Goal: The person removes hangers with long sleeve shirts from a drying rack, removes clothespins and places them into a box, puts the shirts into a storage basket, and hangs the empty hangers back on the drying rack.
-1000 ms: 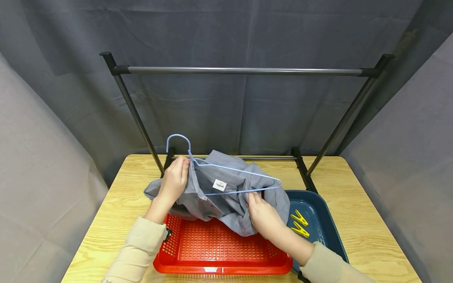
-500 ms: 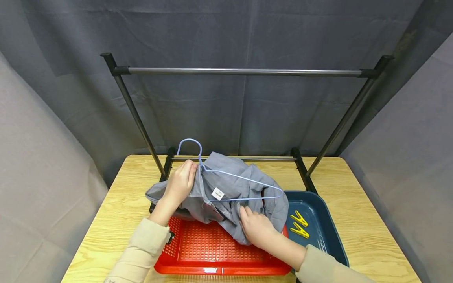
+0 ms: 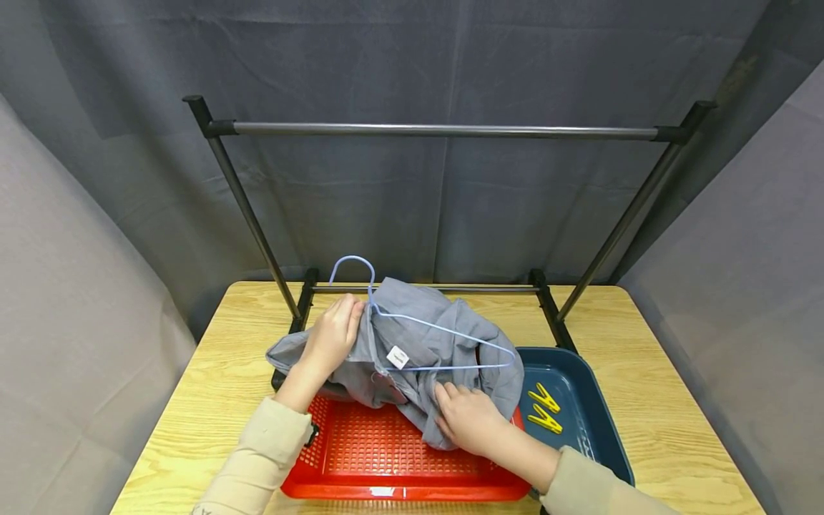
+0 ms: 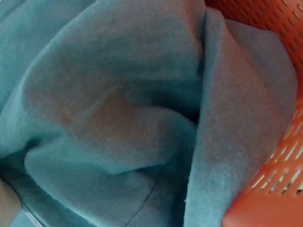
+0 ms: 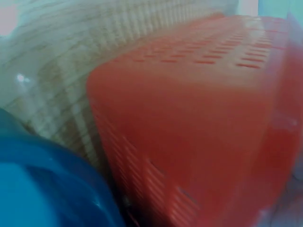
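A crumpled grey shirt (image 3: 418,297) with a white label (image 3: 397,357) hangs between my hands, over the back of the red basket. A light blue hanger (image 3: 352,257) lies partly inside its neck opening, hook up at the left and one arm across the cloth. My left hand (image 3: 335,332) pinches the shirt's edge right beside the hanger's neck. Below the hanger's lower bar, my right hand (image 3: 466,418) grips a bunched part of the shirt. Folds of the shirt (image 4: 118,94) fill the left wrist view. The right wrist view shows neither hand nor shirt.
The red perforated basket (image 3: 405,490) stands at the table's front. Right of it is a dark blue tray (image 3: 608,429) holding two yellow clothespins (image 3: 545,418). Behind rises a clothes rack with a metal top bar (image 3: 444,130) and slanted posts. Grey curtains surround the table (image 3: 669,400).
The hanger and my left hand have shifted right and slightly down. My right hand has moved a little left and down with the cloth, away from the hanger's lower bar.
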Demonstrator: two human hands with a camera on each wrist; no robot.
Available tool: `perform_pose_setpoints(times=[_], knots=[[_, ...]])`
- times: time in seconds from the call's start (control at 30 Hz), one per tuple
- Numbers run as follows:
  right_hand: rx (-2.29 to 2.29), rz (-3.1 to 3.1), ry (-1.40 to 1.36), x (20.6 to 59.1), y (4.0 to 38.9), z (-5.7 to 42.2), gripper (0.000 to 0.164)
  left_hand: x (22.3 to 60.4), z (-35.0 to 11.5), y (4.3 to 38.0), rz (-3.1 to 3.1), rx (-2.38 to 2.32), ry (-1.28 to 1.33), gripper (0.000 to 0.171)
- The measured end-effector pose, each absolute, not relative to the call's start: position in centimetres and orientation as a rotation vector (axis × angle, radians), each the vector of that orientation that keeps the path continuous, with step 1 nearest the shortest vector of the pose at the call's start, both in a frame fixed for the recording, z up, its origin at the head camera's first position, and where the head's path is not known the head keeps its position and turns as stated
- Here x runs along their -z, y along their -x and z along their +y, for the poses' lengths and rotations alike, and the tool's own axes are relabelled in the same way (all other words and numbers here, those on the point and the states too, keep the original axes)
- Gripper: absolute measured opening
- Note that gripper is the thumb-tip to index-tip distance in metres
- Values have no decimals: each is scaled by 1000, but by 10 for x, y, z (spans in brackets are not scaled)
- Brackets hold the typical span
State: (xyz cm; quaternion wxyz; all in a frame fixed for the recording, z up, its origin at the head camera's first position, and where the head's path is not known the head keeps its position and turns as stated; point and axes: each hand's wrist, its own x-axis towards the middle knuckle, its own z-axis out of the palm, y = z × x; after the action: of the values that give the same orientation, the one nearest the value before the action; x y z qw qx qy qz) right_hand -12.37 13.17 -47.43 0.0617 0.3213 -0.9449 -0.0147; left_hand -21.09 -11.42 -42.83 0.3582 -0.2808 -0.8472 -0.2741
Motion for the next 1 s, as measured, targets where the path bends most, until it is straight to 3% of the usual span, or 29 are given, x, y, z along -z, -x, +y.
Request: perform_pose_setpoints(times=[0.13,0.33,0.5,0.6,0.77,1.0], knots=[[69,-2877,-936,463,123,134,44,429,-115,211,-2191,708,724,32],[-65,-2683,-972,436,123,136,24,427,-115,211,-2198,711,728,21],[-286,-2378,-1099,413,130,139,10,426,-114,210,-2200,707,723,23],[-354,-2229,-1143,403,140,143,12,426,-113,210,-2201,709,724,27],[-353,-2085,-1147,396,158,152,30,427,-113,211,-2202,711,722,34],[-259,-2106,-1089,399,177,160,27,426,-113,210,-2207,718,726,33]])
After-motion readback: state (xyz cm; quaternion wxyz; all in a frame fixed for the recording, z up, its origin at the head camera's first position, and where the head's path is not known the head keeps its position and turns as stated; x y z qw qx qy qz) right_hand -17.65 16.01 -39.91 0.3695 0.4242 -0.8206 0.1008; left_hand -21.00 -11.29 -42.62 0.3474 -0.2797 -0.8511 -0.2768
